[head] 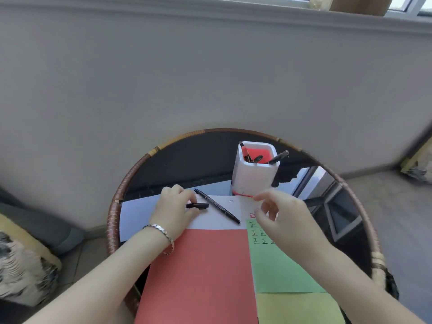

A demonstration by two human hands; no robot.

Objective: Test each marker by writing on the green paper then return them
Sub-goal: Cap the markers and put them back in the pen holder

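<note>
Presumably for recapping, a black cap is pinched in the left hand beside the uncapped marker laid on white paper, while the right hand, its grip loosely spread and empty, is held over the green paper near the holder.

A plain grey wall filled the far side, topped by a pale window sill with daylight at the far right. A round glass table with a woven rattan rim stood against it. A patterned cushion lay near left on the grey floor.
</note>
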